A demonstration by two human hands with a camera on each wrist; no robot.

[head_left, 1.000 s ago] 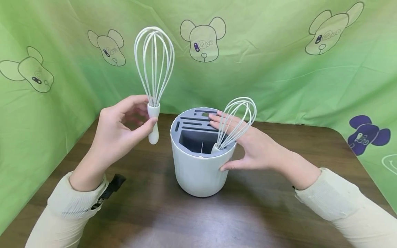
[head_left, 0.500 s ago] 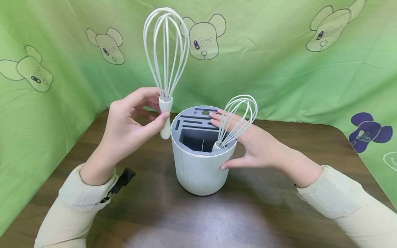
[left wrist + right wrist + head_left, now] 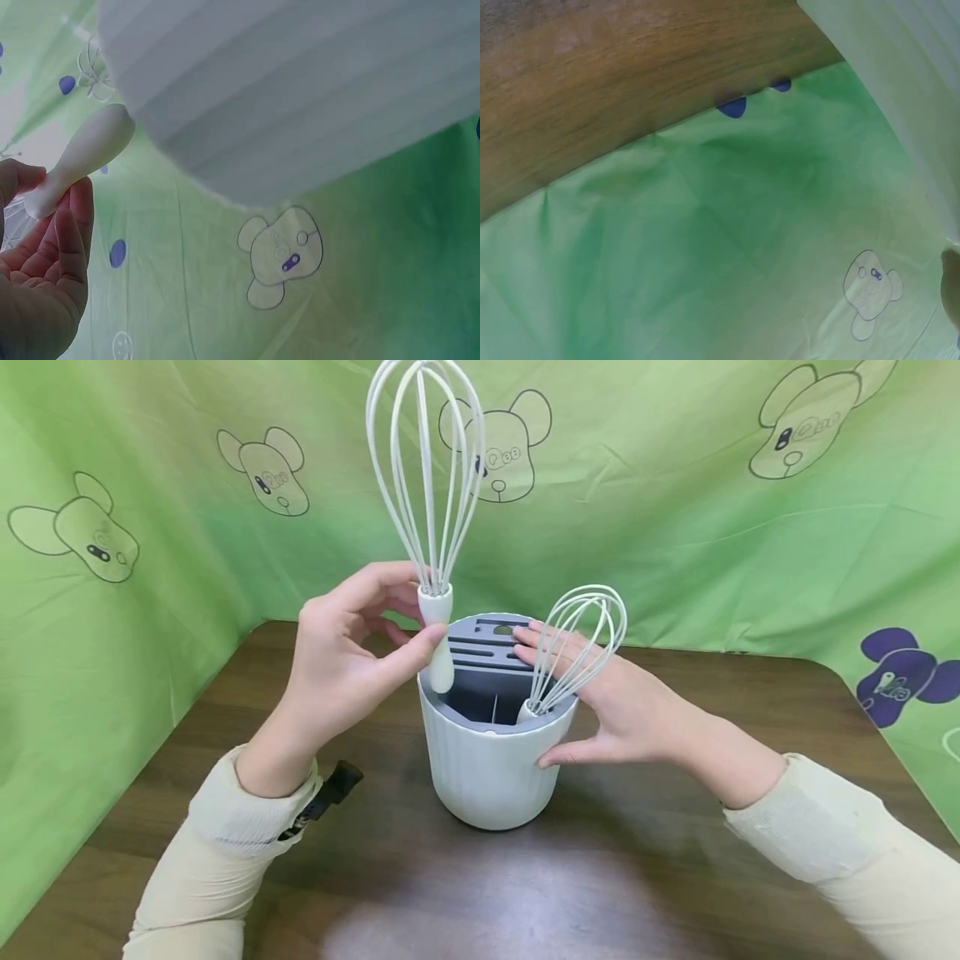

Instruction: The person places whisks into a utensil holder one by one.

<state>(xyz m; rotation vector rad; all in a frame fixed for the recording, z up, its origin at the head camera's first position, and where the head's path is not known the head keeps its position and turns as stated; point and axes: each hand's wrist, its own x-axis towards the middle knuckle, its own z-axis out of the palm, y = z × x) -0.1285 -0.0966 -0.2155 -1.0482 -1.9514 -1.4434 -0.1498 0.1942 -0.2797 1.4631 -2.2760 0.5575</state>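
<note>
Between thumb and fingers, my left hand (image 3: 352, 656) pinches the white handle of a large whisk (image 3: 442, 668), its wire loops pointing up. The handle's lower end hangs over the left rim of a white ribbed utensil holder (image 3: 491, 785) with a grey slotted top; in the left wrist view this handle end (image 3: 94, 142) appears beside the holder's wall (image 3: 300, 90). A smaller whisk (image 3: 528, 713) leans right in the holder's right compartment, handle down. My right hand (image 3: 630, 710) rests on the holder's right side, fingers extended over the top, thumb against the wall.
The holder stands on a brown wooden table (image 3: 420, 893). Green printed cloth (image 3: 675, 543) hangs behind and on both sides. A black wrist strap piece (image 3: 333, 789) sticks out from the left cuff.
My left hand has carried the large whisk rightward and slightly up, from left of the holder to over its left rim. The right hand and the smaller whisk stay put.
</note>
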